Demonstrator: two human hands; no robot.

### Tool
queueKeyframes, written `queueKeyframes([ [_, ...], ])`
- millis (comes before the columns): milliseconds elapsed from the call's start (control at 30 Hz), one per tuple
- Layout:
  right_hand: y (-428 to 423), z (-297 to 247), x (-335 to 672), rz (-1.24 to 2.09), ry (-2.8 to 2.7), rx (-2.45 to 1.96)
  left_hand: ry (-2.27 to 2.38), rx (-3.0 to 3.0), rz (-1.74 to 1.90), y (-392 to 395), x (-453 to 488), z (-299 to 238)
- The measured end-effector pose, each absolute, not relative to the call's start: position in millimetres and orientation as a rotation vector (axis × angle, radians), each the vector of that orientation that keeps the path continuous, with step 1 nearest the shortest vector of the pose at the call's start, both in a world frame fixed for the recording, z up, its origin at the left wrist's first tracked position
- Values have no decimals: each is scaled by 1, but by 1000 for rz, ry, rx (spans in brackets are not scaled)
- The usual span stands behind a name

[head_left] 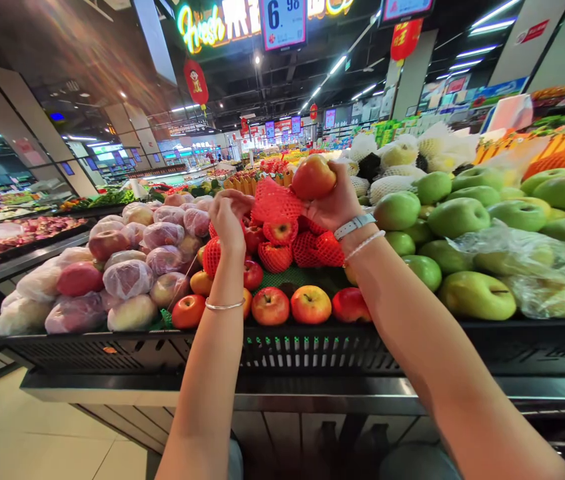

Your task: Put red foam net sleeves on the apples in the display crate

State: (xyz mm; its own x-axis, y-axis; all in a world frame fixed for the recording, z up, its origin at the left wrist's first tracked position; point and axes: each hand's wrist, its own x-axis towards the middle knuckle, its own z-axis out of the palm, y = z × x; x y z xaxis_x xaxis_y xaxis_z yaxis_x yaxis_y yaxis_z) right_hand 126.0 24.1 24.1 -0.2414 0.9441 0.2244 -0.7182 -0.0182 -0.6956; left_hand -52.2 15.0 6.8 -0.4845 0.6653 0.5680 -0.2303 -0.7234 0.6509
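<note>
A: What's in the black plastic display bin?

B: It's split into three lots. On the left, fruit sits wrapped in clear plastic bags. In the middle, red apples lie on a green mesh mat, and many others are in red foam nets. On the right are green apples, some under a loose clear plastic bag.

A: Where are the hands?

B: Both are above the middle of the bin. The right hand is curled around a red-and-yellow apple, gripping it from below and lifting it clear of the pile. The left hand has its fingers pressed together, pinching the edge of a loose red foam sleeve. The sleeve stretches between the hands, right up against that apple.

A: Anything in the way?

B: Both forearms cross the bin's front edge and hide part of the front row. The left wrist wears a thin bracelet. Behind the green apples is fruit in white foam nets, and a price sign hangs overhead.
</note>
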Motion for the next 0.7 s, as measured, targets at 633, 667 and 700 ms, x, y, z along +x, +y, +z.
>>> queueKeyframes([
  [633, 6, 36, 122, 1487, -774, -200, 492, 1405, 1892, 9, -35, 2],
  [667, 8, 36, 124, 1497, -744, -217, 503, 1333, 1889, 9, -36, 3],
  [700, 10, 37, 125, 1508, -718, -231, 517, 1261, 1884, 10, -37, 4],
])
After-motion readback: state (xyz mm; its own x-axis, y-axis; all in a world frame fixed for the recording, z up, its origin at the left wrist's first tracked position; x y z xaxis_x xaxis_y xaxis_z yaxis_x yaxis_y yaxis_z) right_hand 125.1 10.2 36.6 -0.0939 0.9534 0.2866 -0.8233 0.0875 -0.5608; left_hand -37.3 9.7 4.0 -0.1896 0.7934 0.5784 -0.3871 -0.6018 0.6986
